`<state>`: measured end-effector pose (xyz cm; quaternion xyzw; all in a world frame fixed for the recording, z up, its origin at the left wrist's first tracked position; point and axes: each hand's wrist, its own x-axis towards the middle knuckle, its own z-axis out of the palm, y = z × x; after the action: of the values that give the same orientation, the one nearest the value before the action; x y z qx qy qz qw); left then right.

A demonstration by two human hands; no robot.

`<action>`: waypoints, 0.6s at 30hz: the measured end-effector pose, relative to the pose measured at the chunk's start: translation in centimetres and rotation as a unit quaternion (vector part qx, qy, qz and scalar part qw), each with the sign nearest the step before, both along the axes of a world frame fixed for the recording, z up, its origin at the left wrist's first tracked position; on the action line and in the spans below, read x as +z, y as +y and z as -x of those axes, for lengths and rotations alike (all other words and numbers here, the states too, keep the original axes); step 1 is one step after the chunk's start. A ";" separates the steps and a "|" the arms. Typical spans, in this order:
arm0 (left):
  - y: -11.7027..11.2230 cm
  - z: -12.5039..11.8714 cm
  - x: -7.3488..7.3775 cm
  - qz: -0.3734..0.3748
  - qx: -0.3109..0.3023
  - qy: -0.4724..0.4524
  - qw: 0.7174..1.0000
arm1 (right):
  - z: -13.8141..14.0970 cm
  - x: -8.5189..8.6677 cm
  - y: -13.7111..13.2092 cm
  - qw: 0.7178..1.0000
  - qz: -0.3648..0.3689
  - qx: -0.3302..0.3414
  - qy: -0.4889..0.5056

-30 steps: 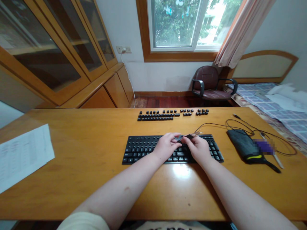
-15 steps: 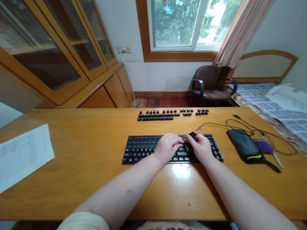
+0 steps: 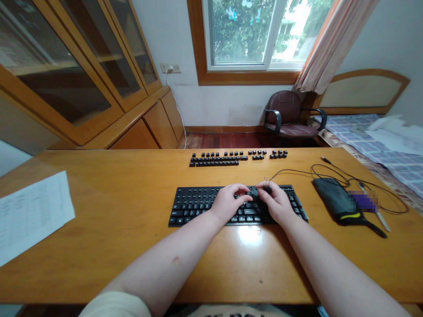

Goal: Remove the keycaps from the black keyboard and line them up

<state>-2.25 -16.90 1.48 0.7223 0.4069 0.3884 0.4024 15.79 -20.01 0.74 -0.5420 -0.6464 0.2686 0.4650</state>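
Observation:
A black keyboard (image 3: 194,207) lies on the wooden desk, some of its upper right area covered by my hands. My left hand (image 3: 231,201) hovers over its middle, thumb and index finger apart, and nothing shows between them. Over the right half, my right hand (image 3: 276,200) is closed around a small black tool with thin wire prongs, which looks like a keycap puller (image 3: 267,189); the fingers partly hide it. Loose black keycaps (image 3: 218,161) stand in rows behind the keyboard.
Right of the keyboard lie a dark pouch (image 3: 330,200), a coiled black cable (image 3: 346,176) and a blurred purple object (image 3: 363,201). Printed paper (image 3: 35,213) rests at the left. Beyond the desk are a chair (image 3: 287,112) and a bed (image 3: 370,132).
My left thumb and index finger have spread apart. The black tool in my right hand has turned, its wire prongs now pointing away from me. The keyboard and the keycap rows stay put.

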 end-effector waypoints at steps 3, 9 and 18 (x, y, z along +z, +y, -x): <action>0.0 0.0 0.0 0.003 0.000 0.006 1.000 | 0.0 0.4 -0.1 0.999 -0.004 0.047 -0.013; 0.0 -0.1 -0.2 0.017 -0.003 0.019 1.000 | 0.0 0.8 0.3 0.991 -0.033 0.082 -0.101; -0.1 0.0 0.1 -0.016 -0.006 0.027 0.999 | -0.8 2.3 1.9 0.992 -0.010 -0.045 -0.116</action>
<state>-2.23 -16.98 1.55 0.7414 0.4068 0.3727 0.3821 16.56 -18.12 3.00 -0.5934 -0.6737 0.1757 0.4038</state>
